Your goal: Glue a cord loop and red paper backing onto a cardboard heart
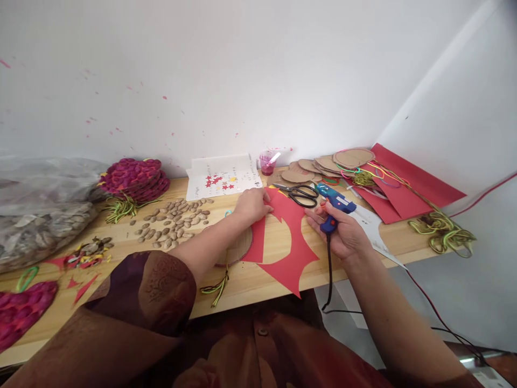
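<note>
My right hand (343, 229) is wrapped around a blue glue gun (337, 199), its teal front pointing up and left and its cord hanging down. Over the upper edge of a cut sheet of red paper (297, 234) is my left hand (253, 206), its fingers bent and closed at the paper; the fingertips are partly hidden. Under my left forearm lies a round cardboard piece (240, 248), partly covered, with a green yarn tassel (218, 288) at its front. Black-handled scissors (301, 195) lie between the two hands, just beyond the red paper.
Pistachio-like shells (172, 221) are scattered left of centre. Behind stand a stack of magenta shell-covered rounds (133, 180), a white sheet with small stars (224, 178) and a paint cup (267, 163). Cardboard ovals (297, 176), red sheets (420, 188) and yarn (444, 234) lie right.
</note>
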Demonstrator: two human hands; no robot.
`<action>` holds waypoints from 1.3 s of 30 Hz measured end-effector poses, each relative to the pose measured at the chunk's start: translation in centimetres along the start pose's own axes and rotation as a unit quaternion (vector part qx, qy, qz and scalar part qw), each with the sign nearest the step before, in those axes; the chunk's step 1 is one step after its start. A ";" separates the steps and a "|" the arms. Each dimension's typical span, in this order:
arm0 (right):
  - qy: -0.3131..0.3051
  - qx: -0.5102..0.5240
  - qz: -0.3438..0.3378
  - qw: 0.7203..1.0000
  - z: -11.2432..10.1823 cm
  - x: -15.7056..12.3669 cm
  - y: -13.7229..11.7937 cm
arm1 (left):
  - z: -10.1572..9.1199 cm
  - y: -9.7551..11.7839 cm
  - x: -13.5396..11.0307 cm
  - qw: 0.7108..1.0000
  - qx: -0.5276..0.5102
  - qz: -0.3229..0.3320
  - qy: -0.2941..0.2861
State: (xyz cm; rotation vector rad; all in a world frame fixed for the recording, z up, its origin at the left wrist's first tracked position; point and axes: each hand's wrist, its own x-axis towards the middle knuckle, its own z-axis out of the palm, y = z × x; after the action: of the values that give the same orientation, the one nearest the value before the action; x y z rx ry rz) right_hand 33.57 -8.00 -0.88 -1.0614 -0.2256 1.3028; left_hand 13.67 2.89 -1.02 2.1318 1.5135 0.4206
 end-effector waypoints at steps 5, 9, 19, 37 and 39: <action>-0.030 -0.019 -0.022 0.999 -0.7 -0.6 1.0 | -0.4 0.2 -0.6 0.995 -0.097 0.002 0.003; -0.055 -0.035 -0.035 0.997 -1.4 -1.2 1.1 | -1.0 -0.2 -1.3 0.978 -0.208 -0.001 0.001; -0.091 -0.089 -0.065 0.990 -2.0 -3.0 1.2 | -1.7 0.0 -2.6 0.868 -0.494 -0.002 -0.050; -0.164 -0.132 -0.099 0.972 -1.8 -4.2 1.6 | -2.0 -1.4 -2.1 0.981 -0.193 -0.013 -0.023; -0.163 -0.140 -0.109 0.971 -2.1 -4.2 1.2 | -1.8 -2.1 -1.8 0.992 -0.124 -0.018 -0.019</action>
State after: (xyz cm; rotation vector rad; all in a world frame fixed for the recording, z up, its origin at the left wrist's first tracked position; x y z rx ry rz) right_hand 32.88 -12.76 -1.18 -1.0177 -0.7729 1.2620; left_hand 10.49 2.17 -0.63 1.9076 1.3973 0.5229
